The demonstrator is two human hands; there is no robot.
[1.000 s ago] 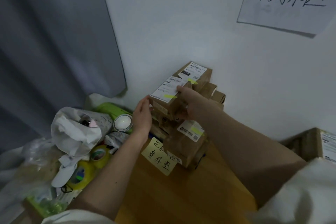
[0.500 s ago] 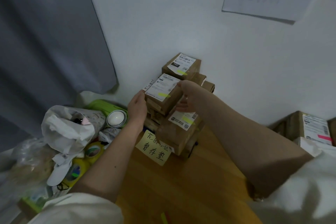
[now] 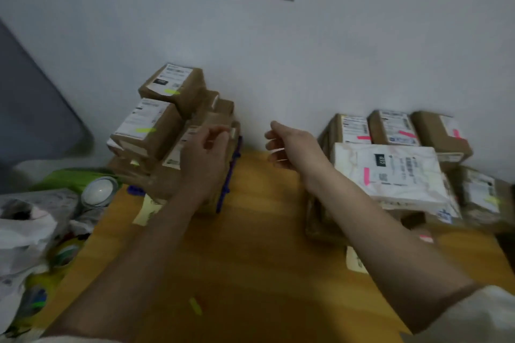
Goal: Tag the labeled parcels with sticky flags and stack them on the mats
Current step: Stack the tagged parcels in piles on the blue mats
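1. We count two parcel groups against the wall (image 3: 362,50). The left stack (image 3: 172,131) carries yellow-green flags on its top two labels, and the right stack (image 3: 390,164) carries pink ones, including the white bag (image 3: 390,172) on top.
2. We judge the task well advanced: both stacks look built and most labels we can see are flagged. One box (image 3: 479,192) at the far right of the wall shows a yellowish flag; blur stops us checking the rest.
3. A loose flag (image 3: 195,306) lies on the wooden top (image 3: 256,245), well out from the wall, so tagging may not be finished.
4. Our left hand (image 3: 203,159) hovers in front of the left stack, fingers loosely curled, holding nothing we can see.
5. Our right hand (image 3: 289,145) sits between the stacks, just off the wall, fingers relaxed and empty.
6. A blue mat (image 3: 231,172) edge shows under the left stack.
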